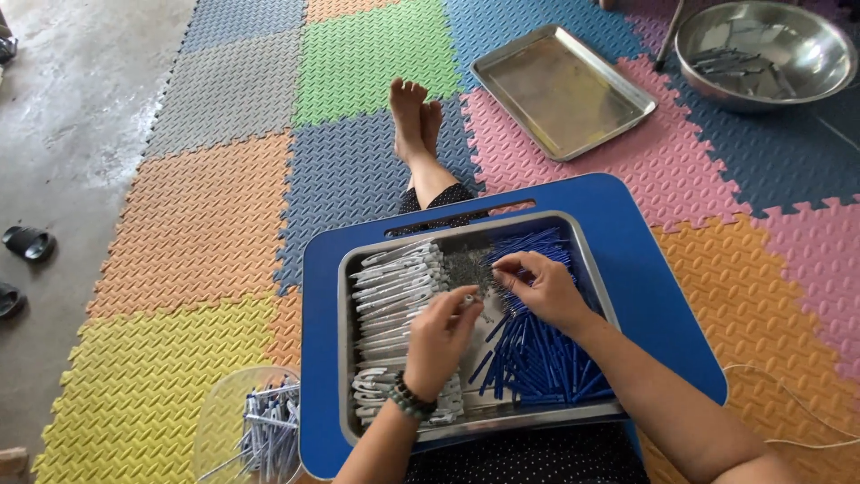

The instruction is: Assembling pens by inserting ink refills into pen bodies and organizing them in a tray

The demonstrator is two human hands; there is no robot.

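Observation:
A metal tray (345,358) rests on a blue lap table (658,296) over my legs. White pen barrels (394,291) lie stacked along its left side, blue pen refills (537,358) fill its right side, and a heap of tiny dark parts (466,267) sits at the top middle. My left hand (439,339), a bead bracelet on its wrist, pinches a white pen barrel (468,300) over the tray's middle. My right hand (540,287) pinches a small thin part at its fingertips, close to the barrel's tip.
An empty metal tray (563,90) and a steel bowl (766,49) holding grey pieces lie ahead on the coloured foam mats. A clear tub (224,421) of assembled pens stands at my lower left. Sandals (27,242) sit on the concrete floor at far left.

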